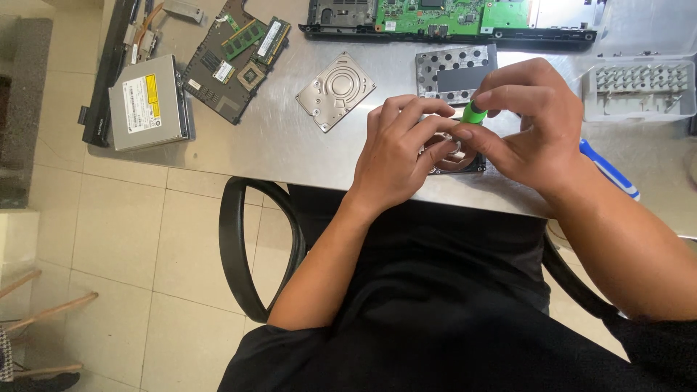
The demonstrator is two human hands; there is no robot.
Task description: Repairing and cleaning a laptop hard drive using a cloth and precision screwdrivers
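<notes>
Fingers of the right hand (534, 131) are pinched on the green cap of a small screwdriver (473, 112), which is held upright over an opened hard drive (454, 156) at the near edge of the metal table (276, 138). Fingers of the left hand (403, 149) are curled down and pressed on the drive, steadying it; nothing is clamped between them. Most of the drive is hidden under both hands, so the tip of the tool cannot be seen. A slip looks possible: the drive lies close to the table's near edge and could be pushed off if the steadying pressure eased, and a tilted tool could skid off a screw head. Both wrists are bent inward, forearms rising from the lap, hands meeting near the middle. A silver drive cover (335, 91) lies just to the left and farther off, and a perforated bracket (454, 72) beyond the hands.
</notes>
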